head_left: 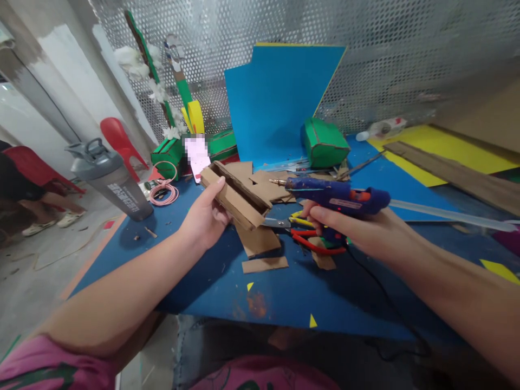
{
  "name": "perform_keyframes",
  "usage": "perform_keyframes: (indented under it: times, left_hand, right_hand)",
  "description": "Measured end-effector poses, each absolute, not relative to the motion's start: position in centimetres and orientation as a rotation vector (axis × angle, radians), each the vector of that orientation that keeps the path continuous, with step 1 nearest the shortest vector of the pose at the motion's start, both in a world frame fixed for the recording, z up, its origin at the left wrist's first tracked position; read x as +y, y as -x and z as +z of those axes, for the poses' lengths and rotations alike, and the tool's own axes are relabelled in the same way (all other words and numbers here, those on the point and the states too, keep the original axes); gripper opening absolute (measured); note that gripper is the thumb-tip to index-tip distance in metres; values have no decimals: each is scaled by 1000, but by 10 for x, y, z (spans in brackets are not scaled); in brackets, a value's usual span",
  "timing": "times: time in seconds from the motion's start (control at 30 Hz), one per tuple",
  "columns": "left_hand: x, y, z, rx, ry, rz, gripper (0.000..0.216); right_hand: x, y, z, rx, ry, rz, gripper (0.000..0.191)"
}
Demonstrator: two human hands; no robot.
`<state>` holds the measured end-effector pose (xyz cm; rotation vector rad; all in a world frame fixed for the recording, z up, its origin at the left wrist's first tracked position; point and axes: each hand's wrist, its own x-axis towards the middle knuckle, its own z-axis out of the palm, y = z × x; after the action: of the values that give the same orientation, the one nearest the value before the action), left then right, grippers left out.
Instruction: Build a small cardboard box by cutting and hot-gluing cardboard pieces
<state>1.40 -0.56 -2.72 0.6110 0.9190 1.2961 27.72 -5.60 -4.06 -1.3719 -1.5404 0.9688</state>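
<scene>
My left hand grips a small open cardboard box, long and narrow, tilted above the table with its hollow side up. In my right hand is a blue glue gun, its metal nozzle pointing left toward the box, apart from it. A clear glue stick sticks out of the gun's back end. Below the two hands lie scissors with red handles, cardboard pieces and a thin cardboard strip.
A grey shaker bottle stands at the left. Behind are a blue board, a green box and a pink cord coil. Yellow sheets and a long cardboard strip lie right. The gun's black cable hangs over the front edge.
</scene>
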Motion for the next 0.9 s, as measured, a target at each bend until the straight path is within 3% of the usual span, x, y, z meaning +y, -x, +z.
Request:
perform_keyframes:
  times: [0.23,0.4,0.5,0.57,0.63,0.9]
  left_hand:
    - [-9,-12,-27,839,-706,1371,33]
    - [-9,-11,-29,820,-772,1376,41]
    - [-7,-11,-29,823,-777,1389,39]
    - [-6,-11,-30,831,-771,1407,39]
    - [-5,-12,-29,842,-773,1413,40]
    - [-4,-13,-25,911,-746,1357,31]
  right_hand:
    - [-54,-271,-43,-1340,1461,1039,51]
    - [-34,-280,-38,-1485,1453,846,54]
    - [-12,-301,-33,-1798,1471,563,39]
    - [2,-321,-28,-1804,1592,413,30]
    - [10,-342,-21,-1862,1830,234,33]
    - [2,-409,-8,-1980,2393,127,38]
